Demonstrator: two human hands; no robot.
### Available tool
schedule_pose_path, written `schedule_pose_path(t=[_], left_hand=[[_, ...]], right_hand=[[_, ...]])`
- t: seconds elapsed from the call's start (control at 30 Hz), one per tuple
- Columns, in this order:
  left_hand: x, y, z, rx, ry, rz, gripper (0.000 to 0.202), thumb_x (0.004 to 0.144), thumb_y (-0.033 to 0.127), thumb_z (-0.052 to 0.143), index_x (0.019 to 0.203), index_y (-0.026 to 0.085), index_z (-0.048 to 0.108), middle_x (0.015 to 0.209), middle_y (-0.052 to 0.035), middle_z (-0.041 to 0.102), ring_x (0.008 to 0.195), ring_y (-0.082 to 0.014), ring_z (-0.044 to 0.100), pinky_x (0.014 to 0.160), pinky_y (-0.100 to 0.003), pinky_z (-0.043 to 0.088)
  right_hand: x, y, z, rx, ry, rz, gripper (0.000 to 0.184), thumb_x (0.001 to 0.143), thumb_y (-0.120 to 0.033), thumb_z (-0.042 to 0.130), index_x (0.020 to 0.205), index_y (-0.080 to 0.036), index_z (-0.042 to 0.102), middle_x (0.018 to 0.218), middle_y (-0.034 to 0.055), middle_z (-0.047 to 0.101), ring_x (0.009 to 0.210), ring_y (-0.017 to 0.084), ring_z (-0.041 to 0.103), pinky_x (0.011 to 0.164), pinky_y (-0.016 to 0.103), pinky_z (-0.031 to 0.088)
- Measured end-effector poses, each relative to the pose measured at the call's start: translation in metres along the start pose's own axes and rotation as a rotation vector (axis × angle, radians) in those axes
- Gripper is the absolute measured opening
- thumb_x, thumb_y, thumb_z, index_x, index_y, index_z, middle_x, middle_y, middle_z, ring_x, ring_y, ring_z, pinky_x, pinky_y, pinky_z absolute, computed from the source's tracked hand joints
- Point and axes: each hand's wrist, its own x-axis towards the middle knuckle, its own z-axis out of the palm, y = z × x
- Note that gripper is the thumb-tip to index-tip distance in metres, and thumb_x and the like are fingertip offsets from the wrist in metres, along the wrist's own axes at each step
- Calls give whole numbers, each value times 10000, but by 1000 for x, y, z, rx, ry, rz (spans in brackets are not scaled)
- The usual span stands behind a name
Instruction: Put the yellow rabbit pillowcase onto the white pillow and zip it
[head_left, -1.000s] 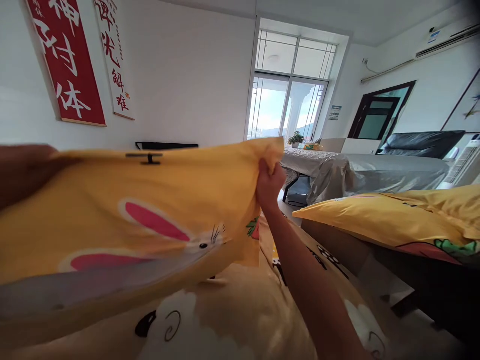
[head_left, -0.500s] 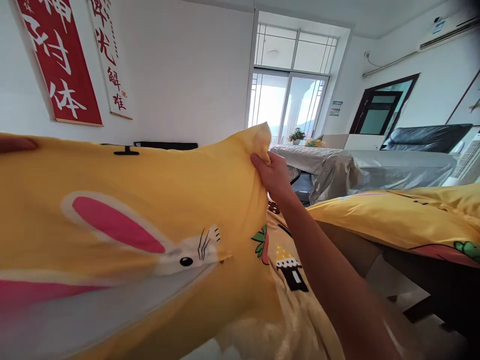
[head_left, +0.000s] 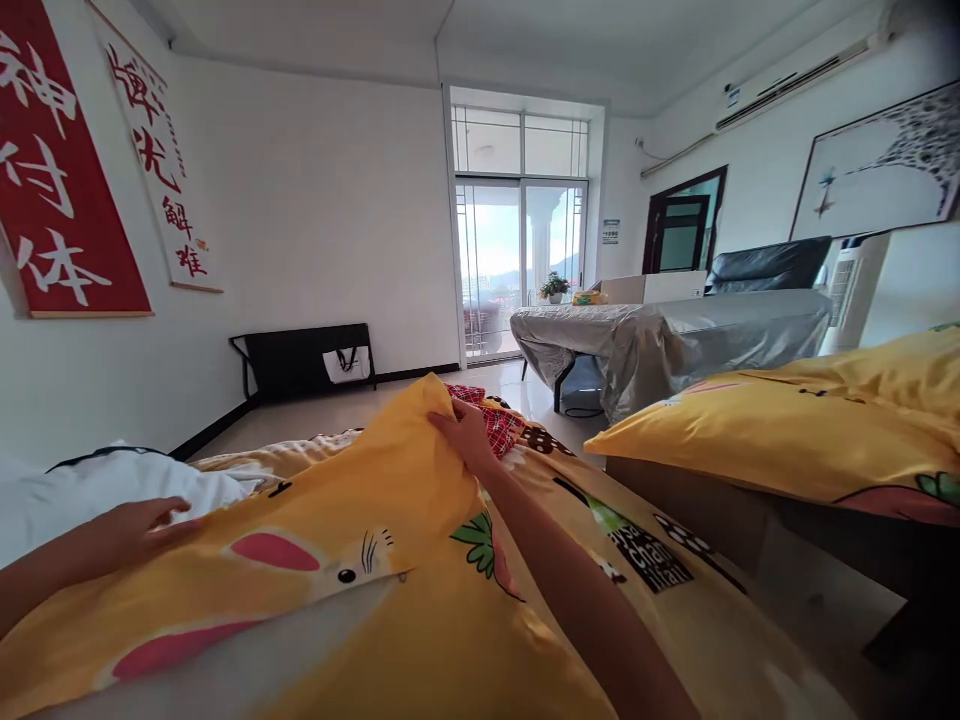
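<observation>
Crumpled white cloth [head_left: 112, 500] lies far left; the left hand [head_left: 146, 530] has half-bent fingers by the edge of the soft yellow rabbit cloth [head_left: 427, 610], but whether it grips is hard to tell; that cloth slopes across the front; the right hand [head_left: 461, 430] pinches its pointy corner, fingers closed; beyond is red checked cloth [head_left: 504, 430]; then a wrinkly tan sheet [head_left: 720, 640]; then a puffy yellow pillow [head_left: 780, 440].

I see a yellow cloth [head_left: 427, 450] with a pink-eared rabbit print [head_left: 360, 562]. The pillow [head_left: 750, 440] reads yellow too, the sheet [head_left: 712, 630] tan.
</observation>
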Motion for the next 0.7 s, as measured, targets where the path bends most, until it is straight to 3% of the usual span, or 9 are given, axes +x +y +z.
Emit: schedule_pose_path(t=[0.07,0.17,0.2,0.23,0.33,0.4,0.53,0.63,0.7], left_hand=[[17,45,-14,-63,-6,94,615,761,670,474,1195,249,587,1226,-30,654,1132,-270,580,978,-378,414],[37,145,-32,-224,0,238,780,742,693,450,1305,155,492,1373,-123,532,1243,-299,495,1016,-375,381],[43,177,-34,-315,13,260,812,709,699,485,1308,149,479,1351,-140,545,1212,-304,520,970,-363,419],[48,207,-35,-419,-47,289,808,686,688,536,1302,168,476,1317,-132,570,1130,-292,575,870,-334,475],[57,265,-28,-669,-257,375,590,622,653,643,915,141,645,884,-79,697,721,-213,638,571,-252,467],[59,280,-20,-787,-258,378,531,614,644,657,773,137,639,718,-38,655,610,-170,591,518,-236,434],[62,282,-9,-909,-145,320,526,703,656,563,871,162,630,729,-9,633,605,-148,572,517,-232,431],[66,277,-8,-903,-66,279,499,709,640,575,808,154,623,664,2,589,563,-130,534,484,-216,385],[69,275,-10,-866,-30,246,480,711,626,584,766,150,612,611,11,554,526,-120,503,463,-212,352]], right_hand=[[4,-3,5,9,-26,-21,267,626,-383,697,768,-169,626,747,-9,610,689,141,523,588,232,408],[6,-10,17,74,-63,-19,281,633,-375,705,806,-173,619,751,-13,604,689,142,532,596,236,420],[7,-14,20,100,-69,-22,288,637,-376,705,821,-173,614,757,-14,602,692,142,535,600,238,424],[6,-17,22,118,-74,-27,299,640,-380,705,834,-174,610,765,-14,602,697,142,539,605,239,429],[-4,-24,16,102,-85,-46,337,645,-403,712,865,-175,596,811,-2,611,745,153,551,640,247,449],[-21,-23,1,89,-109,-11,386,648,-420,718,921,-185,582,868,7,624,779,161,559,672,261,469],[-83,-3,-36,75,-326,246,429,674,-439,708,1012,-209,579,880,3,636,730,152,567,672,276,475],[-129,18,-56,-72,-476,431,241,712,-412,655,726,-192,556,641,-32,531,562,106,441,532,233,365],[-146,27,-62,-206,-502,431,282,720,-354,615,580,-199,425,549,-51,399,526,87,323,491,229,255]])
